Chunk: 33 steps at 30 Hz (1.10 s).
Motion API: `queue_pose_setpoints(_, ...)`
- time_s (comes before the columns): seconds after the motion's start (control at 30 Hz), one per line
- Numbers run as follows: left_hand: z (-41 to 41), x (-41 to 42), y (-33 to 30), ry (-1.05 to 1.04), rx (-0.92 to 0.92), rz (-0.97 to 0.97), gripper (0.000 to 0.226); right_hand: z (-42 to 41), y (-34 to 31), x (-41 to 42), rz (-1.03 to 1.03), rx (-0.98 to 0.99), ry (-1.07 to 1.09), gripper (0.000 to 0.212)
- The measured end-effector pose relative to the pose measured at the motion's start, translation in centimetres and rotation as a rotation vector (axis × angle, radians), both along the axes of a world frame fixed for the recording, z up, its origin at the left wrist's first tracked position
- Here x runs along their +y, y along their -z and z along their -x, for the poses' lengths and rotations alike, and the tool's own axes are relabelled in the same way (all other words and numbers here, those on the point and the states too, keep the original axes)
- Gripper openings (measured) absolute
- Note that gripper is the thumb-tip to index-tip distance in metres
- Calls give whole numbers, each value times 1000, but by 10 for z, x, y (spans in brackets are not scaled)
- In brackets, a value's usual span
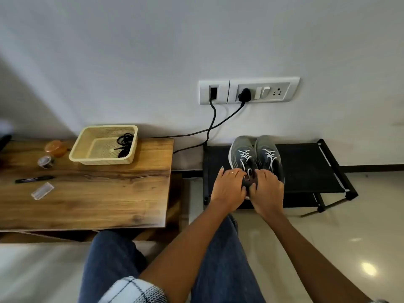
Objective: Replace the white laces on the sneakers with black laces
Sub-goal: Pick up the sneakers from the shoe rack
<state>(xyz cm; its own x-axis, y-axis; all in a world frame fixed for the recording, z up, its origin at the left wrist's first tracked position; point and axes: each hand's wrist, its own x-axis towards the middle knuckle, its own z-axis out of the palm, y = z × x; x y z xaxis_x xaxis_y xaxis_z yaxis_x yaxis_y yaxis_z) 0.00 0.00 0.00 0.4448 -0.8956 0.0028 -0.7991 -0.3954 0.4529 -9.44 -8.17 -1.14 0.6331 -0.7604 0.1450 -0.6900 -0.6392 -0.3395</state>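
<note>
Two grey sneakers stand side by side and touching on a low black fabric rack (306, 171) set against the wall, their long axes running away from the person so the toes point at the wall and the heels face the camera. The left sneaker (242, 154) and the right sneaker (270, 154) both carry white laces (244, 156) crossed up their fronts. Both hands are at the heel end of the left sneaker: the left hand (228, 186) has its fingers curled over the collar on the near left side, a ring on one finger, and the right hand (267, 186) curls over the collar from the right, its back also covering the heel of the right sneaker. Between the two hands the lace ends are blurred, so whether the fingertips pinch a lace or only the shoe's collar cannot be told. To the left, on a wooden bench (98, 193), a cream plastic basket (87, 145) holds a coiled bundle of black laces (124, 143) in its right side. Left of the basket sit an orange jar (55, 147) and a roll of tape (46, 161), and nearer the person lie a black marker (35, 179) and a clear plastic case (42, 190). Two black cables (213, 121) hang from a wall socket plate (249, 90) above the rack.
</note>
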Motion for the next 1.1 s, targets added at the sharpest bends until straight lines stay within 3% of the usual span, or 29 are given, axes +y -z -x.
queue_pose_setpoints(0.17, 4, -35, 15, 48, -30, -143, 46, 4, 15, -32, -88, 167, 153, 40)
queue_pose_setpoints(0.43, 6, -64, 47, 11, -14, -370, 48, 3, 49, -64, -173, 411, 159, 38)
queue_pose_setpoints(0.6, 8, -69, 56, -40, -44, -326, 50, 0, 58, -65, -127, 399, 210, 33)
queue_pose_setpoints(0.77, 13, -72, 61, -75, -68, -285, 42, -4, 61, -65, -219, 380, 295, 31)
queue_pose_setpoints(0.93, 14, -72, 60, -63, -86, -243, 48, 2, 60, -68, -296, 212, 315, 28)
queue_pose_setpoints(1.1, 7, -60, 52, -92, -132, -121, 35, 11, 55, -67, -311, 90, 337, 25)
